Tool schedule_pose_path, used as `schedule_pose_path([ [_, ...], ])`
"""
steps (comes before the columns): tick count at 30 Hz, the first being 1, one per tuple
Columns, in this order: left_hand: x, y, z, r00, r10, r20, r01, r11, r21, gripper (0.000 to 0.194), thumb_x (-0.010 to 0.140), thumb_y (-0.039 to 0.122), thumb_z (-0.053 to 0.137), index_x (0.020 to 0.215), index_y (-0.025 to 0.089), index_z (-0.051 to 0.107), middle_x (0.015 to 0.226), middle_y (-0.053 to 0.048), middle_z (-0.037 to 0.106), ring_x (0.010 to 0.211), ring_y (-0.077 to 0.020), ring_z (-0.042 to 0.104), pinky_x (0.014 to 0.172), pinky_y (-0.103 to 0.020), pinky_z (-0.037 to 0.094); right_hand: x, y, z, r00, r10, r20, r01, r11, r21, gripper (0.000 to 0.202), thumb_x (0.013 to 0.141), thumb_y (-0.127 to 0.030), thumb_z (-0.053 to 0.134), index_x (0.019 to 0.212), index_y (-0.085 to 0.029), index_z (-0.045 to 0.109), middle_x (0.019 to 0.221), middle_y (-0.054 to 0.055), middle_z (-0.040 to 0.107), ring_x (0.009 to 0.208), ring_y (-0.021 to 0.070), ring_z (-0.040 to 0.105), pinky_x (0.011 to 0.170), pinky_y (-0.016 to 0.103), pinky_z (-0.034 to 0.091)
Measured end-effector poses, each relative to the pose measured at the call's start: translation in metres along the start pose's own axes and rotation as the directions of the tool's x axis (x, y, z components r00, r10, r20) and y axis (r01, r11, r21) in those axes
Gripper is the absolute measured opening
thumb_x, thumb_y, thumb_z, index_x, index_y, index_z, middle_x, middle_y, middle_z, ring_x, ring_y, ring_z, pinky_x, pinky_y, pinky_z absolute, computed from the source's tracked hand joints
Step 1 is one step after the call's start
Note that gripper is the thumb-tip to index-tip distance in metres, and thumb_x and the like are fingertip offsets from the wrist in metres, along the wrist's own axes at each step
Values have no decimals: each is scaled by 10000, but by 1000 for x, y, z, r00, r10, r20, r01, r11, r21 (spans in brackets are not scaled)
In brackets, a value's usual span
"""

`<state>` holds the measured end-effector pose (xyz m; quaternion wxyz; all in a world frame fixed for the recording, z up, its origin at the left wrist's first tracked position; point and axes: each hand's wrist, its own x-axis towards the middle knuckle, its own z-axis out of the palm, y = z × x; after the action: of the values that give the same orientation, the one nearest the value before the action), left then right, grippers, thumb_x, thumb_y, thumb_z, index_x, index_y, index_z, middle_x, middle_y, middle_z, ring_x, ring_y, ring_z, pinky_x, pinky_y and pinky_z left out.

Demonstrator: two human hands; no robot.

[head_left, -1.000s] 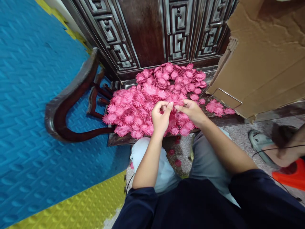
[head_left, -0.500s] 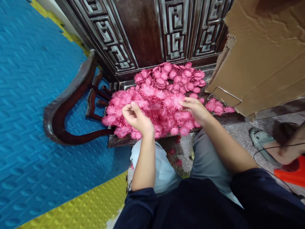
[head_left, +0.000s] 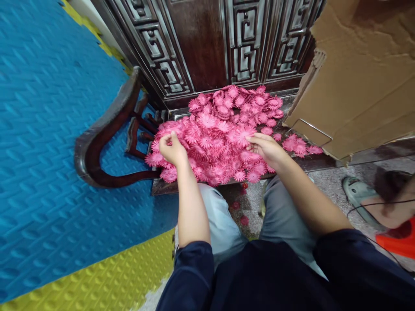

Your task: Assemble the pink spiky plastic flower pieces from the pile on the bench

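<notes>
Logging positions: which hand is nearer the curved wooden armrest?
Left: the left hand is over the pink pile near the armrest; the right hand is farther, towards the cardboard.

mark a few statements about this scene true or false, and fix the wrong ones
1. The right hand holds a pink flower by its edge. True.
2. The left hand and right hand are touching. False: the left hand is apart from the right.
3. Some pink pieces lie on the floor. True.
4. The cardboard is left of the flower pile. False: the cardboard is right of the flower pile.
</notes>
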<state>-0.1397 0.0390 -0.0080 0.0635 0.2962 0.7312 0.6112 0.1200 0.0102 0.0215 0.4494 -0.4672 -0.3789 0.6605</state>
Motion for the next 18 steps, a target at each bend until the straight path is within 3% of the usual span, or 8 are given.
schedule_pose_path([
  [7,2,-11,8,982,-188,-33,185,980,-78,121,766,196,571,802,175,458,789,10,511,810,-111,546,847,-257,435,-5,-1,0,999,32,-8,-31,998,55,160,587,-248,683,672,-183,564,607,-48,556,570,85,528,607,249,382],
  [12,6,-15,7,962,-259,-82,247,959,-137,166,754,147,551,840,184,414,833,13,500,830,-102,548,833,-229,439,-9,-2,-6,998,56,-5,-55,992,115,181,595,-264,657,644,-194,498,602,-45,529,581,99,532,589,252,382],
  [15,7,-14,5,957,-269,-108,255,959,-125,170,755,118,533,836,188,400,879,1,506,860,-96,545,838,-205,431,-11,-3,-9,998,67,-14,-66,992,107,148,623,-277,603,647,-196,482,592,-38,503,574,108,526,572,257,379],
  [18,4,-10,-1,967,-201,-158,183,976,-121,148,771,97,482,864,183,406,928,-19,515,894,-96,539,849,-201,423,-14,-3,-11,997,73,-24,-72,996,52,112,655,-273,557,652,-202,471,602,-24,508,589,121,528,577,265,389],
])
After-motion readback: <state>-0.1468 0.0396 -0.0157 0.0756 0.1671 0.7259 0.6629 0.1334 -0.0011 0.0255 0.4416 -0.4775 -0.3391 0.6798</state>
